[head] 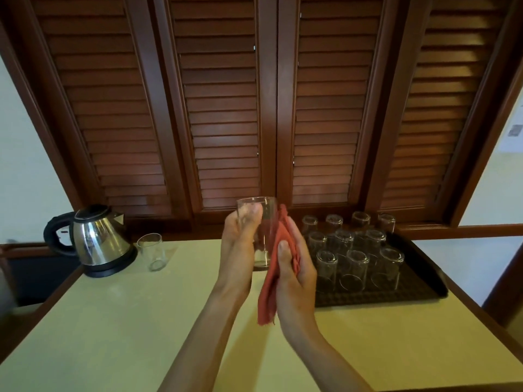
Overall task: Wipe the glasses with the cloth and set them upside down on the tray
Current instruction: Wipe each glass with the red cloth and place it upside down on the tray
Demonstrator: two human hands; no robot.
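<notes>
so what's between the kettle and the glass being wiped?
Head view: one loose glass stands upright beside the kettle; then bare table up to the left hand gripping the held glass.

Both bare forearms reach up from the lower edge and meet at mid-frame. The left hand [236, 250] stands upright, fingers curled round a glass [261, 233], thumb near its rim. The right hand [295, 267] faces it, thumb up, pressing a cloth [271, 281] against the glass.
</notes>
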